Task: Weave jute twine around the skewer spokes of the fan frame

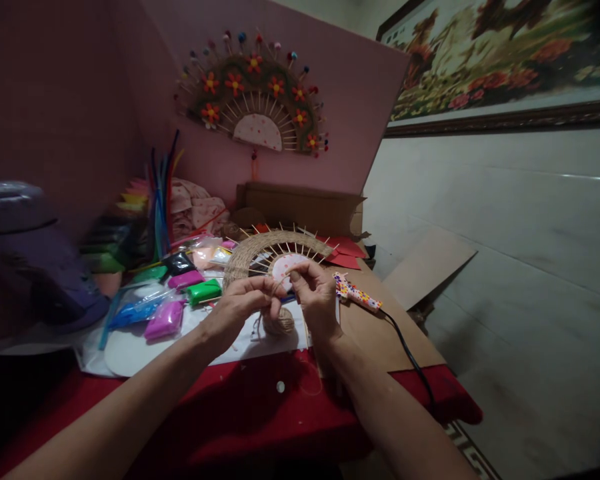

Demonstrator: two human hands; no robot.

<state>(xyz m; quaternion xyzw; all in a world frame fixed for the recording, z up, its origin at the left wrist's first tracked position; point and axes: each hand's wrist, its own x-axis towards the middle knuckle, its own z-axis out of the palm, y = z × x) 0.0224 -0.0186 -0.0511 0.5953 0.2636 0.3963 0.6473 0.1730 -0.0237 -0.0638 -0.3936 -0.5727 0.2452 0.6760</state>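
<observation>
I am seeing the left hand (243, 303) and the right hand (316, 297) pinching a twine strand (283, 277) between them, while the twine-woven fan (251, 256) is stretching left to right, just on their far side.

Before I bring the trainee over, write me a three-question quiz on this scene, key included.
1. What lies on the cardboard beyond the right hand?
A) scissors
B) a spotted corded tool
C) a cup
2. True or false: the lower fan carries red flowers.
3. Fill in: below the left hand and right hand shows a ball of ____.

Key: 1. B. 2. False; the red flowers are on the upper fan. 3. Twine.
</observation>
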